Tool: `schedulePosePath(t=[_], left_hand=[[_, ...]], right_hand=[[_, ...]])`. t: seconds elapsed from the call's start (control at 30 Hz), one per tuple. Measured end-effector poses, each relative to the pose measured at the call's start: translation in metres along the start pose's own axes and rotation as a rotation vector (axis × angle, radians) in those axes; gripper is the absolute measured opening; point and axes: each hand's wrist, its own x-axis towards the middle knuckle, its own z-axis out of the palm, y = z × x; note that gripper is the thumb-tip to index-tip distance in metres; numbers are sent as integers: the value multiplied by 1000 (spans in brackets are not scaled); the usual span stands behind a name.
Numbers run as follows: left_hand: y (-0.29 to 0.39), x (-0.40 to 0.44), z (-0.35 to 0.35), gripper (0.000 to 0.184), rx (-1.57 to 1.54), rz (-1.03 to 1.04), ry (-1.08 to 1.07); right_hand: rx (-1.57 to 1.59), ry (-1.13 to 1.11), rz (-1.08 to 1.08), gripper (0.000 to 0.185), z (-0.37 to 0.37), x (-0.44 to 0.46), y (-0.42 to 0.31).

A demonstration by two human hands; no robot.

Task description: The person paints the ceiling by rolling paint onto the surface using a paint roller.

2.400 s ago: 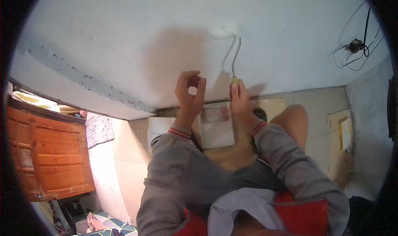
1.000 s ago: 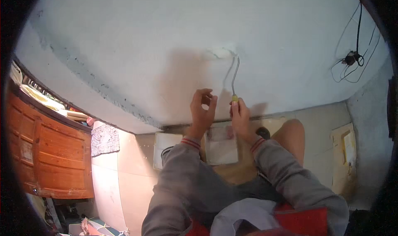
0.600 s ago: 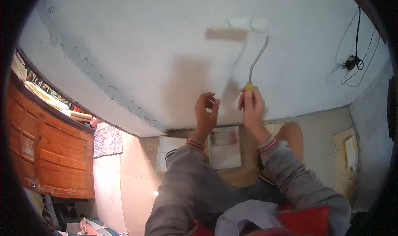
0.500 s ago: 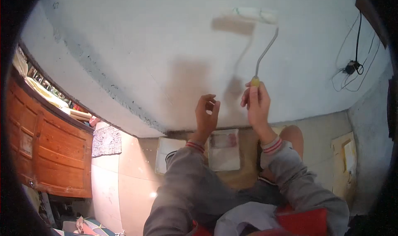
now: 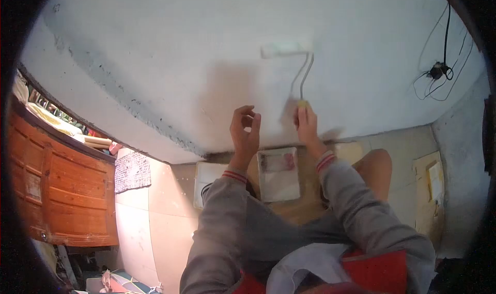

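Note:
My right hand is wrapped around the yellow handle of a paint roller. The roller's white sleeve lies level against the pale wall, its shadow nearly merged with it, and the bent metal rod runs down to my fist. To the left, my left hand is raised before the wall with its fingers loosely curled and a gap to the thumb; nothing shows in it. Below and between my hands a white paint tray sits on the floor, with a reddish patch in its upper part.
A second white tray stands partly hidden behind my left arm. Black cables hang on the wall at right. An orange-brown wooden door and a woven mat are at left. A stained board lies at right.
The roller has moved down and left, and its sleeve has come from apart from the wall to against it. My left hand has shifted slightly left and up.

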Motion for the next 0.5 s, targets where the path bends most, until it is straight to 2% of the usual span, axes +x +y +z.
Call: schedulePosePath(t=[0.03,0.1,0.27,0.37,0.43,0.5], left_hand=[[0,0,0,22,30,15,-18],[-2,1,0,23,14,7,-36],[1,0,4,25,-19,-61,-36],[-4,0,9,23,19,-26,-71],[-4,0,14,24,-10,-28,-79],[-5,-1,19,24,7,-14,-84]], right_hand=[[-15,23,13,36,-2,-18,21],[-6,44,199,34,-3,-55,23],[9,71,245,31,-12,-102,49],[-41,93,241,30,-20,-99,29],[-105,104,240,33,-17,-87,-11],[-157,100,129,33,-9,-53,-54]])
